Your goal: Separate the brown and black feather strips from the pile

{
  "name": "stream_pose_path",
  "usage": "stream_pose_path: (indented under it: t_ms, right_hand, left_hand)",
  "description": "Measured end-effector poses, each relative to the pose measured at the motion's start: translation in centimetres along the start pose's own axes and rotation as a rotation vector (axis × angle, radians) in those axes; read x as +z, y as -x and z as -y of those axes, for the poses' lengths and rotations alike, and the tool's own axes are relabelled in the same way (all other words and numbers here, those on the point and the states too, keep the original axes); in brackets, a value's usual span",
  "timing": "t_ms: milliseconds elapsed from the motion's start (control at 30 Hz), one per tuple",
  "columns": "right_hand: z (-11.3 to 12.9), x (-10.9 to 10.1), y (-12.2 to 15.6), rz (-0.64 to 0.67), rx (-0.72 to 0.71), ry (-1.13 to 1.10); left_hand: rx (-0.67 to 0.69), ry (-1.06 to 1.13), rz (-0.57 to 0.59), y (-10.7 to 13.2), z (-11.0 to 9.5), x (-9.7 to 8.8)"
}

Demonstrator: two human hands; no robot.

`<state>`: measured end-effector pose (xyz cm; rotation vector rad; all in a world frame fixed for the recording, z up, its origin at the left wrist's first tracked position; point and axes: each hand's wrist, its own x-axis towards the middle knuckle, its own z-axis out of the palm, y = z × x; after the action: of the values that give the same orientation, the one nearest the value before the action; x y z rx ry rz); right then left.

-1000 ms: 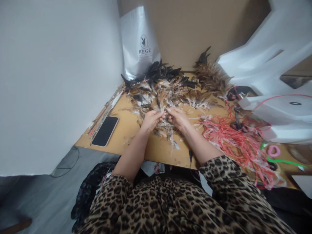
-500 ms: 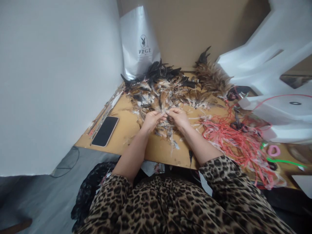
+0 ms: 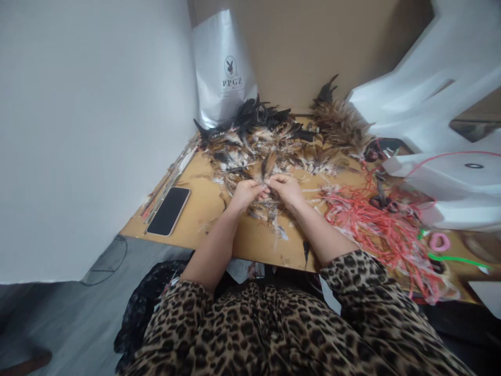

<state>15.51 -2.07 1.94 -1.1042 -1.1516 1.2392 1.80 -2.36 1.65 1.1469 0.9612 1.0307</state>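
Both hands meet over the table, pinching the lower ends of a small brown and dark feather bunch (image 3: pixel 265 168). My left hand (image 3: pixel 247 193) has its fingers curled, thumb pressed against the quill ends. My right hand (image 3: pixel 286 189) grips the same spot from the other side, fingertips nearly touching the left ones. Just beyond them spreads a pile of brown, white and black feathers (image 3: pixel 260 136). Under and in front of the hands lie loose feather scraps and fluff (image 3: pixel 274 214). The exact grip on the quills is too small to make out.
A phone (image 3: pixel 169 211) lies on the table (image 3: pixel 203 222) at the left, beside thin sticks (image 3: pixel 172 175). To the right are tangled pink strips (image 3: pixel 371 224), scissors (image 3: pixel 379 198) and white bags (image 3: pixel 442 193). A silver bag (image 3: pixel 223 68) stands behind; brown feathers (image 3: pixel 340 125) lie back right.
The feathers held between my fingers have shifted: a dark one now leans right and the bunch looks less broad. My hands stay in nearly the same place.
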Motion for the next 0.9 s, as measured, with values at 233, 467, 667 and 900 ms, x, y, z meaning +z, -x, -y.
stream_pose_path:
  t_ms: [233,467,667,900]
  right_hand:
    - [-0.41,-0.02,-0.26,0.024,0.006,-0.055]
    - [0.21,-0.51,-0.13,0.054,-0.066,0.133]
    - [0.44,-0.67,-0.04,0.092,-0.048,0.072]
    - [0.34,-0.71,-0.13,0.094,-0.055,0.064]
  left_hand:
    - [-0.019,-0.016,0.02,0.16,-0.25,-0.01]
    - [0.02,-0.183,0.021,0.26,-0.43,0.33]
    - [0.019,-0.142,0.035,0.33,-0.39,0.61]
    - [0.027,-0.129,0.031,0.55,-0.51,0.71]
